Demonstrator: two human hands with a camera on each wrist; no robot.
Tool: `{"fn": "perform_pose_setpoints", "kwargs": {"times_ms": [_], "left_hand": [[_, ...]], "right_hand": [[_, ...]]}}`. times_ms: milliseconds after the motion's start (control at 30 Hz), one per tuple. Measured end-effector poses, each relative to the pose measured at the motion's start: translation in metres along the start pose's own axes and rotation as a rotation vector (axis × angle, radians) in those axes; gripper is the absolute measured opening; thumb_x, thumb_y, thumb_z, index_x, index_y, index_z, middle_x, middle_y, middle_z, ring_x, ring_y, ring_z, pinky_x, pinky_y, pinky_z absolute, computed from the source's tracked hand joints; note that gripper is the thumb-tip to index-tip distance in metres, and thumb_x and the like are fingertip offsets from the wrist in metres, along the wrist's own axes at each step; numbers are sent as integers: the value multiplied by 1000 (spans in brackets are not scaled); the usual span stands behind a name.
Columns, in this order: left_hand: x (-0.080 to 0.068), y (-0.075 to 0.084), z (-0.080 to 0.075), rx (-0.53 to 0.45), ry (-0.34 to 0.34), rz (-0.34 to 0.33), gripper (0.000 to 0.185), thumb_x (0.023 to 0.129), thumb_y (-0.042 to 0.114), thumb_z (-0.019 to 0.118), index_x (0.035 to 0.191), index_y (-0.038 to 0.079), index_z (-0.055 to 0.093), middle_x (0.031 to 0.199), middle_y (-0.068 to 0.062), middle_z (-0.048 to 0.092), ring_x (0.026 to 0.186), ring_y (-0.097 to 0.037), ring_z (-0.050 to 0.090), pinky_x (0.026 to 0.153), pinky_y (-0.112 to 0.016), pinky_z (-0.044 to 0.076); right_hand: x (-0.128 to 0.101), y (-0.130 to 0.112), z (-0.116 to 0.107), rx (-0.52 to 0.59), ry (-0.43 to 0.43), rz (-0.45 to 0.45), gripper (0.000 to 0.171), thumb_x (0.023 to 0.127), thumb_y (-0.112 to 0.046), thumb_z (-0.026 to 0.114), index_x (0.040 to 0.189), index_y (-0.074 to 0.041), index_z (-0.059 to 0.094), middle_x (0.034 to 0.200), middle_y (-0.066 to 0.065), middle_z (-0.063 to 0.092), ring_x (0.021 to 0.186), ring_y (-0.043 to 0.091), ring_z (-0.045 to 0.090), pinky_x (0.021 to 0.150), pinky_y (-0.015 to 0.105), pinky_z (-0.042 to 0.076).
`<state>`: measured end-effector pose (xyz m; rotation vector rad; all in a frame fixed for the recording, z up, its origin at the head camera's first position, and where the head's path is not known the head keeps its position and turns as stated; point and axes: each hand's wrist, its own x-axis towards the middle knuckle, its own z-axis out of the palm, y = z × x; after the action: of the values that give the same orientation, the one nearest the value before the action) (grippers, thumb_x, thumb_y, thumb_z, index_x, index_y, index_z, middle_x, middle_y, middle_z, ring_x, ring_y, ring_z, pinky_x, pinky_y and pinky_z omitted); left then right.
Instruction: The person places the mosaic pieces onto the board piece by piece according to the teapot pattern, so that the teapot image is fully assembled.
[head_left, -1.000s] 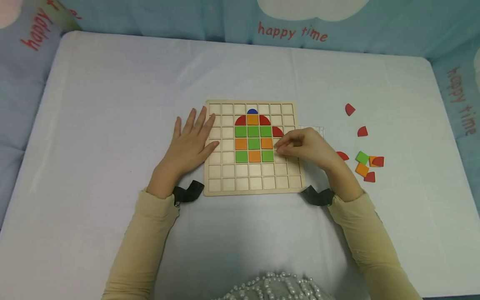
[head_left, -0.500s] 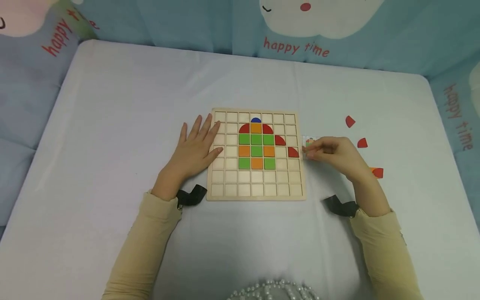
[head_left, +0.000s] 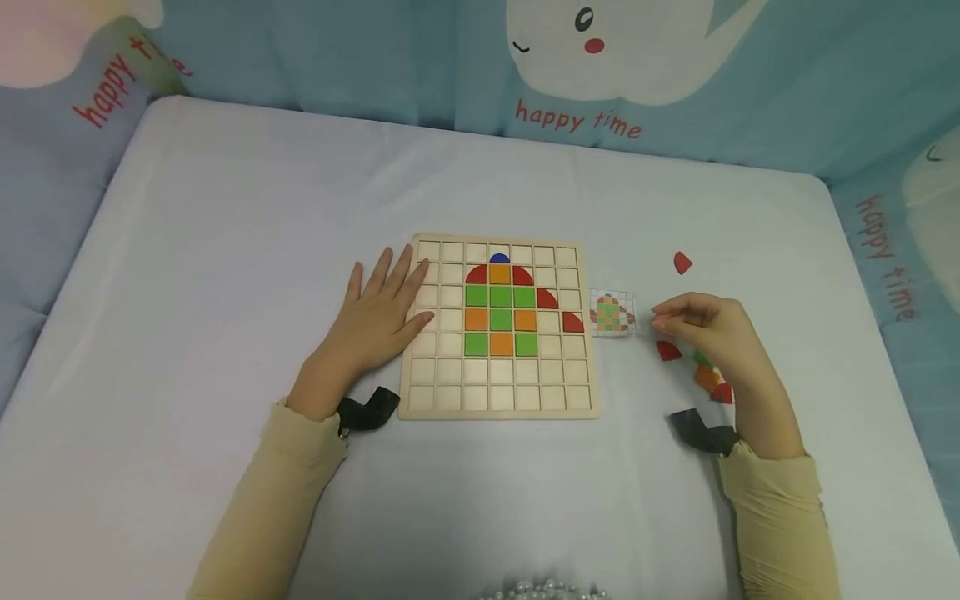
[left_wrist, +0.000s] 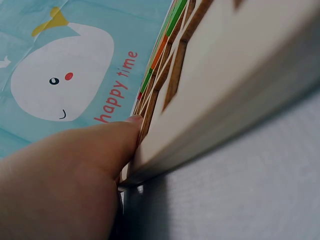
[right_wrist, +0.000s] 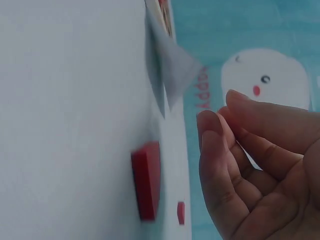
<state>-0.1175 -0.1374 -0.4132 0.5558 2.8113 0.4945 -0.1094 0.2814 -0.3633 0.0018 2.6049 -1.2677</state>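
A wooden grid board (head_left: 495, 398) lies on the table and carries a figure of green, orange and red tiles with a blue half-disc (head_left: 499, 257) on top. My left hand (head_left: 386, 300) rests flat on the board's left edge, fingers straight; the left wrist view shows my thumb (left_wrist: 90, 150) against the board's side (left_wrist: 240, 90). My right hand (head_left: 663, 322) hovers to the right of the board with loosely curled fingers that hold nothing, just above a red quarter-round piece (head_left: 667, 351). In the right wrist view the same red piece (right_wrist: 146, 180) lies below my fingertips (right_wrist: 210, 125).
A small pattern card (head_left: 612, 313) lies between the board and my right hand. Green (head_left: 701, 360), orange (head_left: 707, 377) and red (head_left: 722, 393) loose pieces sit partly under my right hand. One red piece (head_left: 682, 262) lies farther back. A cartoon cloth surrounds the table.
My right hand left a red quarter piece on the board's right side and moved right, past the pattern card, to the loose pieces. The left hand stayed put.
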Motion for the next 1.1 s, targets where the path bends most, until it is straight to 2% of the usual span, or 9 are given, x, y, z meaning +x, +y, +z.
{"fn": "perform_pose_setpoints", "kwargs": {"times_ms": [100,267,367,500,600,800,967,1100], "left_hand": [[1,-1,1,1,4,6,69,100,43,37,153,9,8,157,-12,-5,142,-29,-13,108,-53,-15],[-4,0,1,-6,2,6,68,100,42,36,153,8,7,157,-13,-5,142,-30,-13,108,-53,-14],[-5,1,1,-10,-2,7,68,101,42,36,153,9,7,157,-12,-5,142,-30,-13,108,-53,-14],[-4,2,1,-14,2,14,68,101,41,36,153,8,7,157,-13,-5,142,-30,-13,108,-54,-13],[-2,3,1,-20,13,24,68,100,40,37,153,8,8,157,-13,-4,142,-30,-12,108,-54,-13],[-2,2,3,-20,15,21,68,100,41,37,153,8,7,157,-13,-5,142,-29,-14,108,-53,-14],[0,2,3,-17,22,22,68,100,41,37,153,9,7,157,-12,-5,142,-28,-13,109,-52,-13],[-1,2,3,-17,19,21,68,100,41,37,153,9,7,157,-12,-5,142,-29,-13,109,-53,-13]], "right_hand": [[0,8,-9,-14,29,0,29,87,-16,70,106,6,65,87,-8,70,78,4,64,67,16,49],[1,22,-21,-95,66,107,37,87,-30,70,110,-2,67,88,-12,69,81,2,62,68,16,47],[1,31,-30,-73,77,134,40,87,-31,69,112,0,65,88,-16,68,83,1,61,72,13,46],[0,41,-40,-6,117,127,37,87,-23,70,110,4,64,86,-19,66,81,1,61,72,12,46],[-2,45,-47,-16,139,120,36,87,-23,69,110,5,64,87,-18,66,80,3,60,71,13,46],[-4,54,-56,-50,136,133,40,88,-31,67,110,3,64,88,-10,66,77,3,60,70,13,45],[-3,62,-56,-10,133,128,30,88,-29,68,103,-3,67,82,-17,65,75,1,61,71,11,45],[-3,63,-57,3,101,137,32,88,-27,68,104,0,66,80,-16,67,75,1,62,73,11,42]]}}
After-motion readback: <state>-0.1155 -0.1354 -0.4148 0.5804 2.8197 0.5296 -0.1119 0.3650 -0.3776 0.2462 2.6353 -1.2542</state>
